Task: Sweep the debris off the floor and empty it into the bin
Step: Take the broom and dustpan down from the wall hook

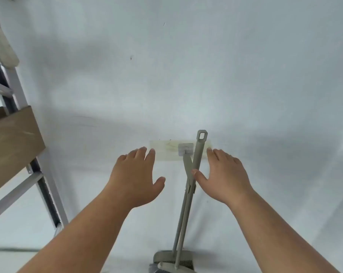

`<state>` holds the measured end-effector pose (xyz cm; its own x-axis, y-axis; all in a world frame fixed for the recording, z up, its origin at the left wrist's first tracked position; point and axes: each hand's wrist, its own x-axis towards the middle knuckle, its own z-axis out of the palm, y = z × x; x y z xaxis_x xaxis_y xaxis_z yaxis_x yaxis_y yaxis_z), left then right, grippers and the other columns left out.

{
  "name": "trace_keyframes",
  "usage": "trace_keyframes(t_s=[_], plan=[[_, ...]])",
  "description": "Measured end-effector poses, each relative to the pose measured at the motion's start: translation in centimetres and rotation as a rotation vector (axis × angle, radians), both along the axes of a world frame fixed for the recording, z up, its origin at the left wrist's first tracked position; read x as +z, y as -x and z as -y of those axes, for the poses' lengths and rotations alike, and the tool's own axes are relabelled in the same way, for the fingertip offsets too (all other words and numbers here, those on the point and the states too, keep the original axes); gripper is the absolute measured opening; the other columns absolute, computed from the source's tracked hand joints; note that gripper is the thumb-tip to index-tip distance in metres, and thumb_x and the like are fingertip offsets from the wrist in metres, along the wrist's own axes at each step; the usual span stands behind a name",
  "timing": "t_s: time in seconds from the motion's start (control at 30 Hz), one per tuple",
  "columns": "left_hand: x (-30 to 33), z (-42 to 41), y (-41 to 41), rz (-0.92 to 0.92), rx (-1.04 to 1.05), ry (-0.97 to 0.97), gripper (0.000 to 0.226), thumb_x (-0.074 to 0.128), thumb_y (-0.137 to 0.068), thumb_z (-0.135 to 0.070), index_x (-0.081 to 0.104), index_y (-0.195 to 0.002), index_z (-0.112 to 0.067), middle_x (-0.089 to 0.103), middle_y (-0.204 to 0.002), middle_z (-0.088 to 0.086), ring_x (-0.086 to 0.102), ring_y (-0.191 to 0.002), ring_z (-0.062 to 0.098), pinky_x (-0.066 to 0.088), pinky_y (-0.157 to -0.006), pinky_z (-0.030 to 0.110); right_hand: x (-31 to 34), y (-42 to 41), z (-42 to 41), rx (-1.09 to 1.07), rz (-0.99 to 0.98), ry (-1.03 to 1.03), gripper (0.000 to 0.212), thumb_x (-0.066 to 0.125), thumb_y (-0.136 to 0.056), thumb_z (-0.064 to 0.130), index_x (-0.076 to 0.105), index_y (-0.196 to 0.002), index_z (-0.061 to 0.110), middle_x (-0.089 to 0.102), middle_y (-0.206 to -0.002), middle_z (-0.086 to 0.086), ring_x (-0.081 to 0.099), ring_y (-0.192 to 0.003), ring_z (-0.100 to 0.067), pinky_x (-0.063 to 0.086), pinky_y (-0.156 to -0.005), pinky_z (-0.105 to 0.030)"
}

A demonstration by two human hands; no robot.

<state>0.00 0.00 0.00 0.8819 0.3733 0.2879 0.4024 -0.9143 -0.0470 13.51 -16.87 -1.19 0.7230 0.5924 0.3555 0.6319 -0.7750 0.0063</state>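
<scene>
Fetching step: both hands, left point(136, 177) and right point(223, 177), reach empty and spread; next, grasp the 2 handles point(188, 186) between them.

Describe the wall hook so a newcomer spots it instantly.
On the white wall, find the yellowish tape strip between the two hands. The hook is the small grey square on that strip, just left of the handle with the looped end.

Both hands, left hand point(136, 176) and right hand point(225, 175), reach spread-open toward the grey broom point(188, 196) and dustpan point(164, 260) apparently hung on a wall hook point(185, 149).
</scene>
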Motion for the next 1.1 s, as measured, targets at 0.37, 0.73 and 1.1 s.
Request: trace_keyframes(t_s=[0.37, 0.73, 1.1], plan=[[-3.3, -0.5, -6.5, -0.033, -0.031, 0.051, 0.078, 0.034, -0.092, -0.054, 0.008, -0.153, -0.013, 0.007, -0.16, 0.008, 0.009, -0.147, 0.021, 0.023, -0.113, 0.037, -5.7, -3.8, -4.6, -0.05, -0.312, -0.2, 0.057, 0.047, -0.089, 0.056, 0.039, -0.133, 0.022, 0.062, -0.113, 0.003, 0.062, -0.102, -0.021, 0.05, -0.08, -0.032], [-5.2, 0.4, -7.7, -0.113, -0.093, 0.06, 0.073, 0.036, -0.093, -0.048, 0.01, -0.152, -0.013, 0.011, -0.159, 0.007, 0.013, -0.146, 0.021, 0.026, -0.111, 0.037, -8.1, -4.0, -5.7, -0.067, -0.555, -0.407, 0.027, 0.051, -0.094, 0.029, 0.053, -0.114, 0.012, 0.063, -0.088, 0.0, 0.06, -0.074, -0.02, 0.045, -0.062, -0.025], [-4.9, 0.3, -7.7, -0.094, -0.274, -0.018, 0.074, 0.044, -0.092, -0.046, 0.011, -0.153, -0.019, 0.004, -0.161, 0.005, 0.001, -0.148, 0.02, 0.014, -0.117, 0.035, -3.6, -2.1, -1.8, 0.28, -0.692, -0.358, 0.021, 0.053, -0.092, 0.019, 0.05, -0.11, 0.03, 0.064, -0.092, 0.013, 0.065, -0.087, -0.009, 0.054, -0.081, -0.028]])
